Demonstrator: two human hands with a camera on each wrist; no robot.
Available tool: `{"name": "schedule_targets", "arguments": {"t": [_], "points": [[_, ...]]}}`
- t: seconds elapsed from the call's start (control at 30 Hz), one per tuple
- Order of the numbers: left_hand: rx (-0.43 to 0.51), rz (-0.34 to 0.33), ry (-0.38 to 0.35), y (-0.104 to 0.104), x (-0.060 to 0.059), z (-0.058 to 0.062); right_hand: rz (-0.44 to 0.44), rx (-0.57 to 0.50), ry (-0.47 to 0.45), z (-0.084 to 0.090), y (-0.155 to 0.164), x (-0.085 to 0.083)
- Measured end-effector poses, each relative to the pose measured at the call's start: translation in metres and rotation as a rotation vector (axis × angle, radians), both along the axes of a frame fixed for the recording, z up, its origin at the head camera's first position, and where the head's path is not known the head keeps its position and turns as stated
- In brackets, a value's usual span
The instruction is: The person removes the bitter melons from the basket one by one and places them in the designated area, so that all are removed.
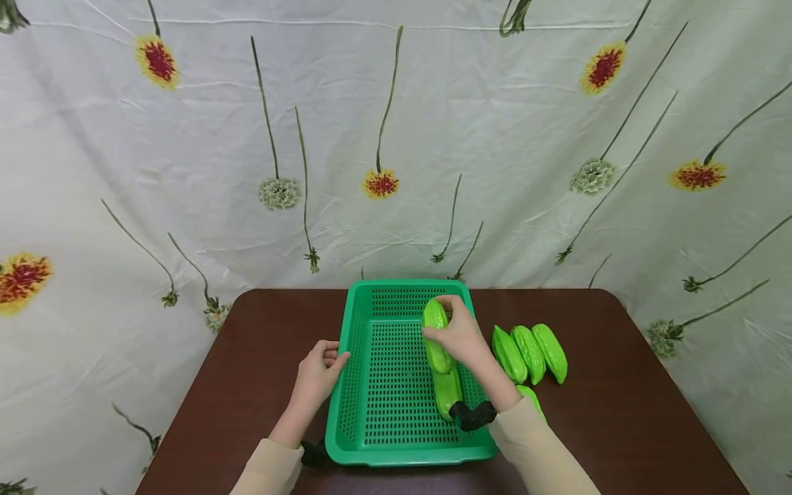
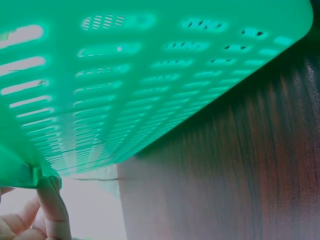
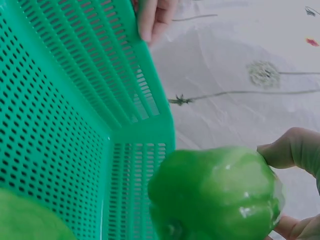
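Observation:
My right hand grips a long, glossy, lobed green vegetable by its sides, over the right half of the green plastic basket. In the right wrist view, one blunt end of this vegetable faces the camera, with thumb and fingers at its side. Below it, a similar vegetable lies on the basket floor. At the basket's left side, my left hand pinches the rim between thumb and fingers. The left wrist view has those fingers at the rim, beside the slotted outer wall.
Right of the basket, several more green vegetables lie on the dark brown table, one partly hidden by the right forearm. Behind the table hangs a pale cloth printed with flowers. Black straps circle the wrists.

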State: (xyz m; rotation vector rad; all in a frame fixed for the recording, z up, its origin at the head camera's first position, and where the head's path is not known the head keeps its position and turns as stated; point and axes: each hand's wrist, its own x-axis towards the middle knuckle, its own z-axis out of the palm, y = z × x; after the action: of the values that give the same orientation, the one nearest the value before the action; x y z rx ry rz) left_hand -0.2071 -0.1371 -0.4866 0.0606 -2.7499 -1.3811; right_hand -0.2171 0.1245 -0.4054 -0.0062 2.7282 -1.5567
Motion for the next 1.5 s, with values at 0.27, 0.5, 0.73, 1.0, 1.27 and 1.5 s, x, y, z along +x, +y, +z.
{"name": "schedule_targets", "arguments": {"t": [0.27,0.5,0.73,1.0,1.27,1.5], "points": [[-0.003,0.002,0.005,-0.001,0.000,-0.001,-0.053,-0.026,0.031,0.002,0.032,0.004],[-0.001,-0.004,0.002,-0.001,0.000,-0.002,-0.086,-0.021,0.023,0.000,0.065,0.011],[0.003,0.003,-0.001,0.000,0.000,-0.001,-0.094,-0.010,-0.014,-0.006,0.098,0.021],[0.006,-0.011,0.012,0.001,0.000,-0.001,-0.170,0.035,-0.116,-0.013,0.129,0.037],[0.006,-0.014,0.015,0.001,-0.001,0.000,-0.214,0.059,-0.126,-0.021,0.157,0.047],[0.001,-0.014,0.004,0.001,-0.001,0.001,-0.248,0.102,-0.150,-0.036,0.174,0.058]]}}
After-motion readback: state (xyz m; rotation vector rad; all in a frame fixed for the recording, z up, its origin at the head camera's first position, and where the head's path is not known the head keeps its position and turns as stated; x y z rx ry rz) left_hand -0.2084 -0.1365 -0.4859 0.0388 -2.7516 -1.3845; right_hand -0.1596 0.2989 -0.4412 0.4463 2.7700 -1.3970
